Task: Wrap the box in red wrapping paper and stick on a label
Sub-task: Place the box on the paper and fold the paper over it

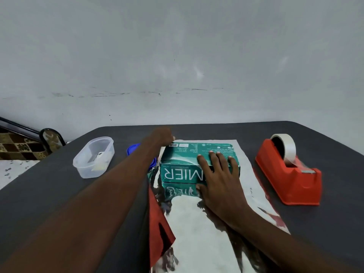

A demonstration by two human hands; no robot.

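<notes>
A teal box (183, 157) lies on a sheet of wrapping paper (199, 223) spread shiny silver side up on the dark table; its red side shows where the left edge curls up. My right hand (218, 178) rests on the box's right half, fingers spread over the top and thumb at the near lower edge. My left hand (163, 135) reaches past the box's far left corner, its fingers curled at the paper's far edge; what they hold is hidden.
A red tape dispenser (291, 174) with a roll of tape stands right of the paper. A clear plastic tub (92, 157) with small items inside sits at the left, a blue lid (134, 149) partly hidden behind my left arm. The table (59, 194) meets a grey wall.
</notes>
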